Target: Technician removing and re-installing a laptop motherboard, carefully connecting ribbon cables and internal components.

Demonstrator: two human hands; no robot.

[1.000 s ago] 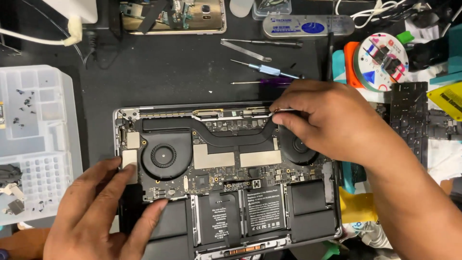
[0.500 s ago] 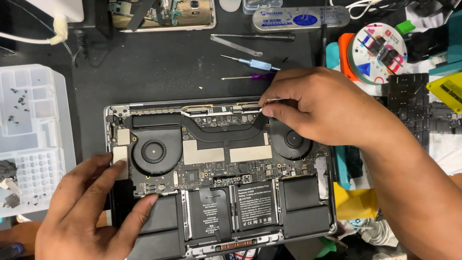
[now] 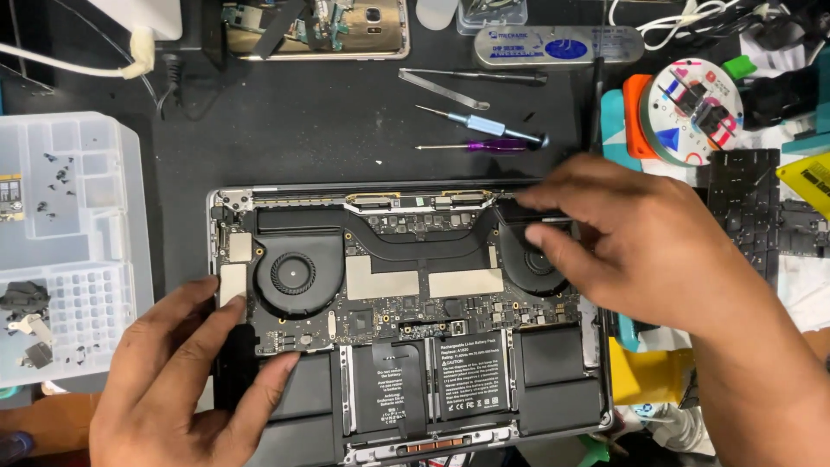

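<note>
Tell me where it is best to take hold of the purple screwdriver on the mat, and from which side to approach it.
Grip the purple screwdriver by its thick purple handle, coming from above. It lies flat on the black mat, and the thin metal shaft to the left offers little to pinch. The right hand is nearest, just below its handle end.

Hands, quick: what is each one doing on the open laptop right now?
Left hand: open, fingers spread flat on the opened laptop's lower left corner, holding nothing.
Right hand: fingers curled over the right fan; any grip cannot be told.
</note>
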